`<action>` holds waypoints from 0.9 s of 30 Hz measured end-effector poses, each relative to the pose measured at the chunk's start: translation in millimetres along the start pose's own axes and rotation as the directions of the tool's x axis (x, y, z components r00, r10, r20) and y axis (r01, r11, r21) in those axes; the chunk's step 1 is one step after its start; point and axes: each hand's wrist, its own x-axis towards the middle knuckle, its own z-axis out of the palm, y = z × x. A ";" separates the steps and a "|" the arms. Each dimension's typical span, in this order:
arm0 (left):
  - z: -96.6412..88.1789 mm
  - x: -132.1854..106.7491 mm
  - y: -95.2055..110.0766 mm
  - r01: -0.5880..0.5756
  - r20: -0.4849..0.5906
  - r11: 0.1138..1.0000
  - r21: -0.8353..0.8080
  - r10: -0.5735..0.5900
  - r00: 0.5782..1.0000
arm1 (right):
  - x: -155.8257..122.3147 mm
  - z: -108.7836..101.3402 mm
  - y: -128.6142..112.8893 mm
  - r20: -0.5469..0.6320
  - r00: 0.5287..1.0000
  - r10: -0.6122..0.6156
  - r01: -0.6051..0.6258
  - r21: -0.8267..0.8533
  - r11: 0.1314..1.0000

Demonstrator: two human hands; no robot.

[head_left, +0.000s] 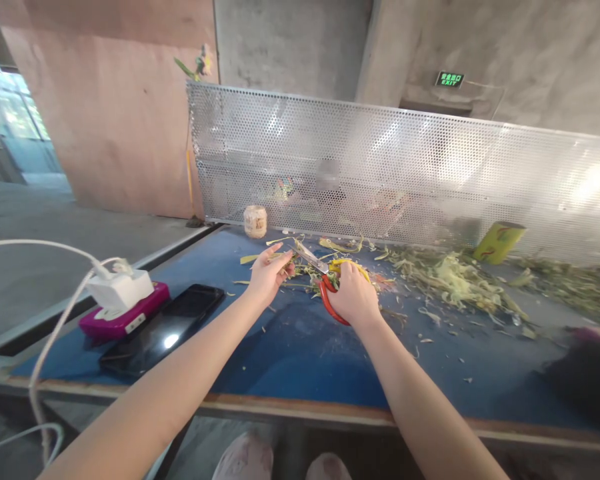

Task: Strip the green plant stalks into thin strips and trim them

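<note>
My right hand point(354, 293) is wrapped round a pair of scissors point(329, 281) with one red and one yellow handle. Their metal blades point up and left, with the tips close to the fingers of my left hand point(270, 272). That hand is closed in a pinch on a thin plant stem, partly hidden by the fingers. Beneath and between both hands lie loose green and yellowish plant cuttings point(305, 270) on the blue tabletop point(290, 360).
Left of my arm are a black phone point(180, 317), a magenta power strip point(125, 317) and a white charger point(120, 290) with cables. A pale jar point(255, 221) stands before the perforated metal screen point(300, 140). Plant piles point(450, 280) and a yellow-green can point(499, 242) are to the right.
</note>
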 end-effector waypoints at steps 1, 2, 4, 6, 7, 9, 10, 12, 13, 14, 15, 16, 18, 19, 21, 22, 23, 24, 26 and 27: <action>0.2 -0.3 0.2 0.000 -0.005 1.000 0.001 0.000 1.000 | 0.1 -0.1 -0.1 0.002 1.000 0.001 -0.001 0.005 1.000; 0.5 -0.5 0.4 0.000 -0.009 1.000 0.003 0.000 1.000 | 0.1 -0.5 -0.4 0.006 1.000 0.002 -0.002 0.012 1.000; 0.9 -0.6 0.5 -0.008 -0.015 1.000 0.008 0.008 1.000 | 0.1 -1.3 -1.4 0.018 1.000 0.014 -0.015 0.029 0.999; 0.7 -0.1 0.2 -0.022 -0.008 1.000 0.012 0.023 1.000 | -0.1 -2.1 -2.5 0.038 0.999 0.029 -0.031 0.048 0.998; 0.3 0.2 -0.1 -0.029 -0.006 1.000 0.012 0.029 1.000 | -0.1 -2.2 -3.0 0.046 0.998 0.036 -0.038 0.055 0.998; -1.0 0.6 -0.9 -0.018 0.017 1.000 0.019 0.018 1.000 | -0.3 -1.9 -3.6 0.052 0.998 0.043 -0.047 0.066 0.997; -1.9 0.6 -1.5 0.002 0.044 0.999 0.034 -0.004 0.999 | -0.4 -1.6 -3.7 0.053 0.998 0.044 -0.048 0.072 0.996; -3.6 0.1 -3.2 0.047 0.113 0.995 0.091 -0.057 0.992 | -0.6 -0.7 -3.9 0.053 0.998 0.043 -0.047 0.081 0.996; -4.4 -0.4 -4.2 0.062 0.152 0.990 0.126 -0.081 0.985 | -0.7 -0.4 -4.0 0.054 0.998 0.039 -0.044 0.083 0.996; -5.2 -0.8 -5.3 0.068 0.183 0.985 0.159 -0.097 0.978 | -0.8 -0.1 -4.1 0.059 0.998 0.038 -0.043 0.082 0.996; -5.9 -1.1 -6.3 0.065 0.201 0.981 0.182 -0.102 0.974 | -1.0 0.0 -4.3 0.066 0.997 0.038 -0.043 0.080 0.996; -6.5 -1.3 -7.2 0.059 0.211 0.979 0.195 -0.100 0.972 | -1.1 0.0 -4.5 0.074 0.996 0.040 -0.046 0.078 0.996; -7.4 -1.3 -8.4 0.049 0.224 0.978 0.204 -0.095 0.970 | -1.4 -0.1 -4.8 0.091 0.995 0.043 -0.050 0.078 0.996; -7.6 -1.2 -8.7 0.049 0.228 0.977 0.205 -0.096 0.969 | -1.6 -0.2 -5.0 0.096 0.994 0.042 -0.050 0.081 0.995; -7.6 -1.1 -8.5 0.054 0.237 0.977 0.208 -0.104 0.966 | -1.9 -0.2 -5.3 0.105 0.994 0.039 -0.048 0.087 0.995; -7.5 -1.1 -8.2 0.057 0.242 0.976 0.210 -0.109 0.964 | -2.1 0.0 -5.3 0.109 0.993 0.037 -0.047 0.091 0.995; -7.3 -1.1 -7.9 0.059 0.244 0.976 0.209 -0.111 0.964 | -2.2 0.3 -5.4 0.112 0.993 0.034 -0.045 0.096 0.994; -7.0 -1.3 -7.6 0.059 0.242 0.976 0.211 -0.110 0.964 | -2.4 0.6 -5.4 0.115 0.993 0.031 -0.043 0.101 0.994; -6.6 -1.6 -7.3 0.050 0.236 0.975 0.219 -0.102 0.966 | -2.7 1.4 -5.4 0.119 0.993 0.024 -0.038 0.113 0.993; -6.4 -1.8 -7.2 0.045 0.232 0.973 0.225 -0.098 0.968 | -2.8 1.7 -5.4 0.120 0.993 0.020 -0.034 0.118 0.992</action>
